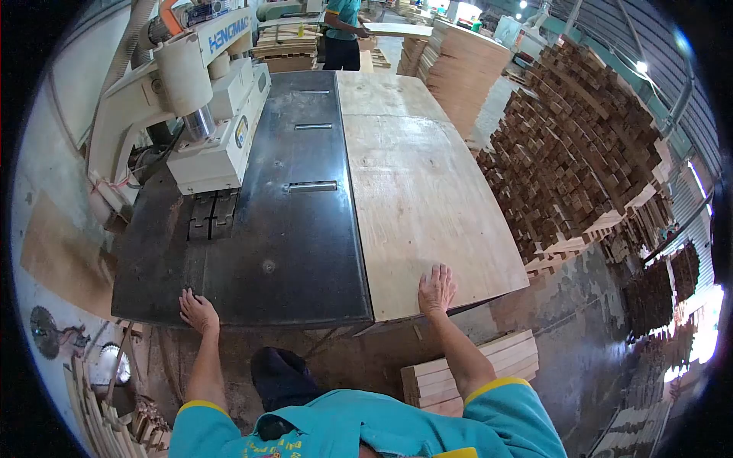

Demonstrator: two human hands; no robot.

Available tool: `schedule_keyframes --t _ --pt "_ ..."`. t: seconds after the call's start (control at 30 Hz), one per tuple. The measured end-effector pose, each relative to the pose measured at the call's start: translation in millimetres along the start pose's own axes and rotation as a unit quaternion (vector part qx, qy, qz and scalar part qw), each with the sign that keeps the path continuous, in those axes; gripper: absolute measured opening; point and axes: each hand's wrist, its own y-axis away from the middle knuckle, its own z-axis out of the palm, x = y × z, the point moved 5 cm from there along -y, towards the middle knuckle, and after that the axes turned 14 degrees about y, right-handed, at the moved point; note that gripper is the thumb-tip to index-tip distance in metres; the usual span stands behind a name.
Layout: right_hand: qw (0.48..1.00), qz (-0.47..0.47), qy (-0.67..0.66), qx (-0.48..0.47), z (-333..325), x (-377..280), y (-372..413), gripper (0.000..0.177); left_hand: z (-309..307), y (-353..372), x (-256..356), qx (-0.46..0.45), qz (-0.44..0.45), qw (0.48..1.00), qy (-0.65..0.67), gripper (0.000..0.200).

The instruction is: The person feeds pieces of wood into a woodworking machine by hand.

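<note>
My left hand point(199, 311) rests on the front edge of the dark metal machine table point(305, 259), fingers extended and nothing in them. On the near edge of the pale plywood top point(427, 206), my right hand point(437, 289) lies flat with its fingers stretched out, also holding nothing. The plywood joins the metal table along its right side. Above the metal table, left of centre, sits the white machine head point(217, 145), over a slotted plate point(211, 216) let into the surface.
A co-worker point(342, 34) stands beyond the table, a hand at a pale board point(397, 30). Stacked sheets point(462, 76) and a tall pile of wood pieces point(573, 145) stand at the right. Below my right arm are stacked planks point(473, 372). Round blades point(111, 364) hang at the left.
</note>
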Motion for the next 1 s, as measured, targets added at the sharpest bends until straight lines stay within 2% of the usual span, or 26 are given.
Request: schedule_keyframes --t 0.3,0.43,0.47,0.53,0.6,0.63,0.7,0.8,0.83,0.9,1.0 --pt "1.0 0.013 0.013 0.008 4.3 -0.6 -0.6 0.052 -4.5 1.3 1.1 0.014 0.013 1.0 0.014 0.039" --pt "0.999 0.008 -0.033 0.013 11.9 5.4 1.9 0.055 -29.2 11.9 16.8 -0.001 0.033 0.991 0.133 0.039" --pt "1.0 0.016 -0.027 0.001 11.7 7.6 3.3 0.055 -9.0 0.4 -2.5 0.047 0.115 0.992 0.035 0.038" --pt "1.0 0.02 -0.003 0.004 12.8 7.2 2.4 0.055 -1.5 -8.7 -4.6 0.01 0.049 0.998 -0.034 0.039" --pt "0.999 0.017 0.003 0.029 7.6 4.8 2.3 0.054 6.2 -14.2 -6.0 0.036 0.035 0.994 -0.102 0.039" --pt "0.999 0.017 -0.009 0.041 2.4 3.7 2.2 0.053 10.4 -15.1 0.7 0.027 0.055 0.993 -0.101 0.039" --pt "0.999 0.024 -0.018 0.028 -2.3 5.1 5.6 0.053 12.3 -12.4 -8.5 0.065 -0.004 0.988 -0.138 0.039" --pt "0.999 0.017 -0.035 0.005 -10.4 3.7 6.9 0.052 32.7 -30.8 -23.4 0.055 -0.005 0.989 -0.136 0.041" --pt "0.999 0.014 -0.041 -0.004 -11.6 3.5 7.5 0.052 16.7 -14.2 -2.6 0.053 0.002 0.989 -0.138 0.041" --pt "0.999 0.016 -0.045 -0.002 -12.9 4.9 6.9 0.052 -43.3 47.9 68.9 -0.011 0.043 0.997 0.064 0.038" --pt "0.999 0.011 -0.042 0.019 -8.4 3.4 5.8 0.051 -56.4 62.2 82.6 -0.015 0.028 0.996 0.083 0.037"
